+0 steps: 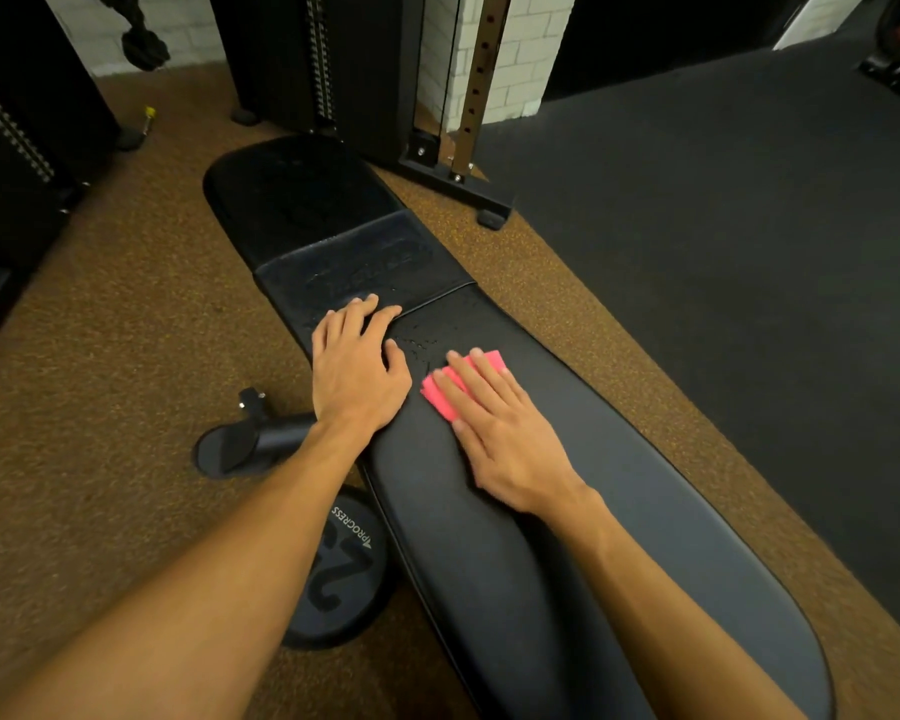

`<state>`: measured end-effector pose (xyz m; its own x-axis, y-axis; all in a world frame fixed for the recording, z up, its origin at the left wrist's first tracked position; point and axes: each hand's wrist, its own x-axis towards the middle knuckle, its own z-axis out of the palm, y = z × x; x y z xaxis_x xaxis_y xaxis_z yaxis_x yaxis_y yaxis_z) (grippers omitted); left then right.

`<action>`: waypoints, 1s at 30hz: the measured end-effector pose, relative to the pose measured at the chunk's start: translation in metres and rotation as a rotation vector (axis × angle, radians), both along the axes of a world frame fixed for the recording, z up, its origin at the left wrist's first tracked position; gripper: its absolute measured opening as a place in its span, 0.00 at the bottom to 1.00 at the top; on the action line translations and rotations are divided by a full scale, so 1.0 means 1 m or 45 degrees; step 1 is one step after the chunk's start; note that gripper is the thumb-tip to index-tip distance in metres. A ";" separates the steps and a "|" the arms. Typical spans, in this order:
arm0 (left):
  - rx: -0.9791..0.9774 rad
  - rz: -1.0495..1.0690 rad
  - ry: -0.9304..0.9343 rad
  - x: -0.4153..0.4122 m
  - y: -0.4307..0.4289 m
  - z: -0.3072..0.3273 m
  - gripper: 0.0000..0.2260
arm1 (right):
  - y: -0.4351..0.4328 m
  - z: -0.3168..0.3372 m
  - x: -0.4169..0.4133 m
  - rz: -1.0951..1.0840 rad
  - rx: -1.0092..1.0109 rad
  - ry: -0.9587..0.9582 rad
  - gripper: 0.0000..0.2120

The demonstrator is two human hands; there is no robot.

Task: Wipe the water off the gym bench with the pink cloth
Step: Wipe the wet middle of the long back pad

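A long black padded gym bench point(619, 511) runs from the near right to the far left. Water droplets point(422, 343) glisten on the pad near its seam, and more wet streaks point(354, 278) lie on the middle section beyond. My right hand point(500, 433) presses flat on a folded pink cloth point(440, 392), fingers straight, just below the droplets. My left hand point(357, 361) rests flat on the bench's left edge at the seam, fingers spread and holding nothing.
A black weight plate point(339, 569) lies on the brown floor left of the bench, with a bench foot point(250, 444) behind it. A cable machine frame point(453, 168) stands beyond the bench. Dark rubber flooring point(749, 252) covers the right side.
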<state>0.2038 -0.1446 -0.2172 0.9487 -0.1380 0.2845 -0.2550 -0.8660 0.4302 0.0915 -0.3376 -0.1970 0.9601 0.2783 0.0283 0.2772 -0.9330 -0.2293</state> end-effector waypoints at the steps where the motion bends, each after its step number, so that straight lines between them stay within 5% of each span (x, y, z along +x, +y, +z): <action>1: -0.006 0.002 0.001 -0.001 0.000 0.000 0.20 | -0.008 0.000 -0.009 -0.002 0.006 0.010 0.26; 8: -0.024 0.028 0.010 -0.003 -0.001 -0.001 0.20 | -0.007 0.001 0.030 -0.482 0.007 0.053 0.27; 16: -0.035 0.025 0.006 -0.005 0.000 0.000 0.20 | -0.007 -0.005 -0.007 0.021 -0.010 -0.011 0.26; 24: -0.038 0.023 -0.010 -0.003 0.000 -0.002 0.20 | -0.018 -0.004 0.048 -0.556 0.035 0.031 0.27; 30: -0.029 0.037 -0.013 -0.001 -0.002 -0.002 0.20 | -0.012 -0.003 0.059 -0.125 0.024 -0.009 0.27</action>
